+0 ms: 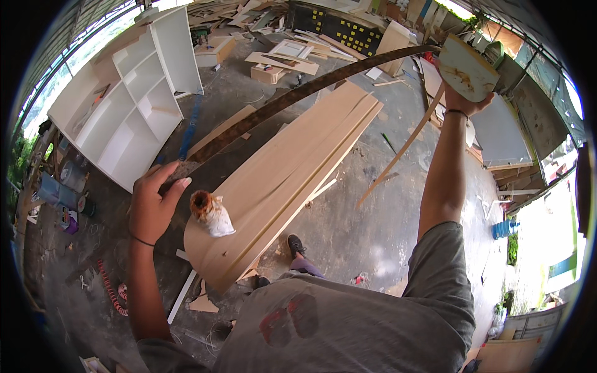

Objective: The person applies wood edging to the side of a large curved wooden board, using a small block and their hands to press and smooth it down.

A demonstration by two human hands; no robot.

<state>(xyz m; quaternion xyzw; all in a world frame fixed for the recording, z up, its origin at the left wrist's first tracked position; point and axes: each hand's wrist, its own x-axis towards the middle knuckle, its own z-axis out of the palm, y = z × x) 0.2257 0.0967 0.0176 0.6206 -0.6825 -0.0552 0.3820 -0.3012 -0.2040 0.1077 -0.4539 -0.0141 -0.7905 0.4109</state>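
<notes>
Mottled brown strip, long and bowed, and it's up in the air, stretching right across the space above the long wooden panel! Down at the near end, the left hand has it in a narrow pinch, thumb against fingers. Over at the far end, the right hand grips a pale, half-round board smeared with brown; the strip runs up to that board's edge, though whether those fingers hold the strip too, I can't tell. Below that hand slants a thin wooden lath. On the panel's near end sits a white container with a brown-stained mouth, and off left leans a white shelving unit.
</notes>
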